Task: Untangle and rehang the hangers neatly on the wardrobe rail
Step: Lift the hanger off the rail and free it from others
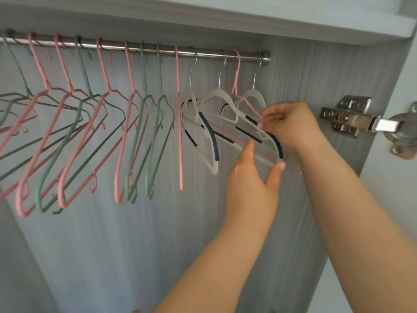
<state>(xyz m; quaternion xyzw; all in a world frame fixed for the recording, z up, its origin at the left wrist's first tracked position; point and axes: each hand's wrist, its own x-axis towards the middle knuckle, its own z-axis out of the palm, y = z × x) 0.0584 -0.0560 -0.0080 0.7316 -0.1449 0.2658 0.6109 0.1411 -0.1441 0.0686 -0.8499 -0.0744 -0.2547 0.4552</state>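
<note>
Pink and green wire hangers hang spaced along the rail. At its right end, white hangers, snagged with one pink hanger, await untangling, pinched by left hand and right hand.

Rail: under the shelf.
Wire hangers: along its left and middle.
Tangled hangers: at its right end.
Left hand: beneath them, seemingly gripping.
Right hand: at their right.
</note>
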